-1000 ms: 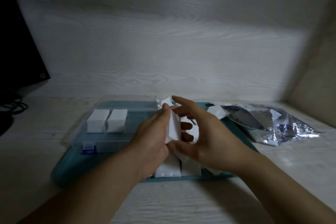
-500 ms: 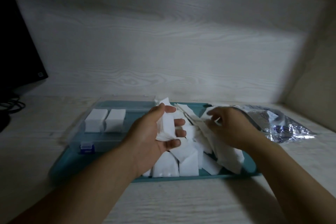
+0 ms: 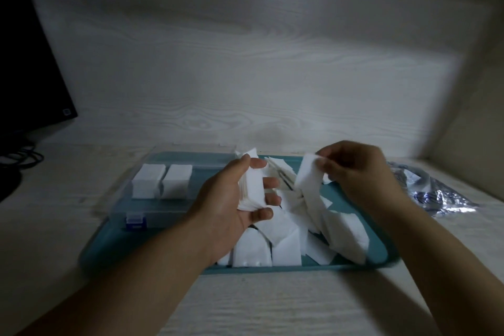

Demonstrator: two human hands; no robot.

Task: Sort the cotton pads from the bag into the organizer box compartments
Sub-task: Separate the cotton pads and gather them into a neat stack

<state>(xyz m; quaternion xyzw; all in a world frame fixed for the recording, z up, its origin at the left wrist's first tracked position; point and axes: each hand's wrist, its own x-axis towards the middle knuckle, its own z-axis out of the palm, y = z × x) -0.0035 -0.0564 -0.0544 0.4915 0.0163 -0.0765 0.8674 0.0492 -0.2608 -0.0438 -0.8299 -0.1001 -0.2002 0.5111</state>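
We see the left hand gripping a stack of cotton pads above the teal tray, while the right hand pinches a single pad. Loose pads lie heaped on the tray. The organizer box holds two pad stacks. The foil bag lies to the right; its printing is unreadable.
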